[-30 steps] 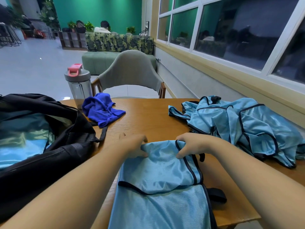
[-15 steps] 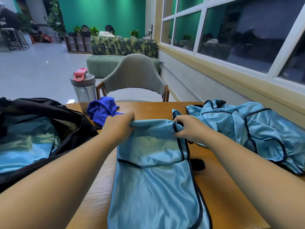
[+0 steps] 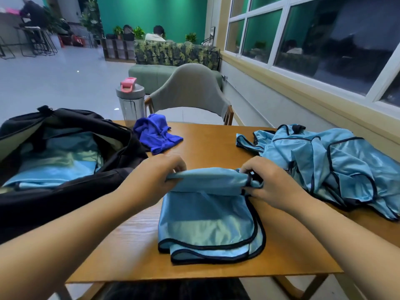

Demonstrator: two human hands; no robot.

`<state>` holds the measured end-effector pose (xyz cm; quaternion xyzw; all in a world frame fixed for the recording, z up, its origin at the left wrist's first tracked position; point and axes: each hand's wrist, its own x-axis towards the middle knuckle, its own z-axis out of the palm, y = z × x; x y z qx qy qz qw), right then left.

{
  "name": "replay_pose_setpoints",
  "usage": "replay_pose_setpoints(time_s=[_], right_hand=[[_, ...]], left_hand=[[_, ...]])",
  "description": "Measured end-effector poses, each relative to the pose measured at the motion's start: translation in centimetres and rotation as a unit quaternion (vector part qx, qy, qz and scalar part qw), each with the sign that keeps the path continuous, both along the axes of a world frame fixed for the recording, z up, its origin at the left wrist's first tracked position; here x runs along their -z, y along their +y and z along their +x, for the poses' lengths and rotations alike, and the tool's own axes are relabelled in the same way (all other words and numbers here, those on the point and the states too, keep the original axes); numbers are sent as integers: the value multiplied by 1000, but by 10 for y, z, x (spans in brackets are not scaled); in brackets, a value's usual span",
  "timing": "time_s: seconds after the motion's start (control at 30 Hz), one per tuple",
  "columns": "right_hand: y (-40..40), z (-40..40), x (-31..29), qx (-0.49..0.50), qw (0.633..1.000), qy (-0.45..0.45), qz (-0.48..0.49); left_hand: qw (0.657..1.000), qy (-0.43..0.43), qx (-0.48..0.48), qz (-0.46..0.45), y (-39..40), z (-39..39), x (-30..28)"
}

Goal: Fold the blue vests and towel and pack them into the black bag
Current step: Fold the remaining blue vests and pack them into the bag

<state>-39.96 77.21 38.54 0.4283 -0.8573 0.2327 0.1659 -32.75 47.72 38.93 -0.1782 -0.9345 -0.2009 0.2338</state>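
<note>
A light-blue vest (image 3: 207,224) with dark piping lies on the wooden bench (image 3: 281,256) right in front of the person, its near hem doubled in layers by the bench edge. Both hands lift its far edge into a raised fold: the left hand (image 3: 155,178) pinches the left end with curled fingers, and the right hand (image 3: 266,182) grips the right end, fingers curled round the cloth and its black trim. To the left sits the black bag (image 3: 71,191), open wide, with light-blue cloth lying inside it. To the right a loose heap of vests (image 3: 324,163) sprawls on the bench, near the right hand. Beyond the hands a crumpled dark-blue towel (image 3: 158,135) rests just beside the bag, with a bottle (image 3: 131,102) behind it and a grey chair (image 3: 190,94) at the far side.
</note>
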Motion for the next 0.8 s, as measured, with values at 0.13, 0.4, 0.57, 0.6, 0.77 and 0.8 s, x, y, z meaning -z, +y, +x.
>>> replay_pose_setpoints(time_s=[0.13,0.4,0.57,0.6,0.77,0.8], right_hand=[[19,28,24,-46,996,6,75],[24,57,54,-19,992,-11,124],[19,66,42,28,972,-145,184],[16,64,38,34,969,-166,182],[-13,48,26,104,985,-67,119],[-22,45,24,115,987,-53,95]], left_hand=[[990,-30,125,-55,-6,31,27],[981,-118,148,29,-7,57,72],[968,-190,155,52,-3,69,73],[965,-209,148,60,-2,70,71],[981,-173,-10,92,3,48,72],[982,-160,-81,54,4,41,74]])
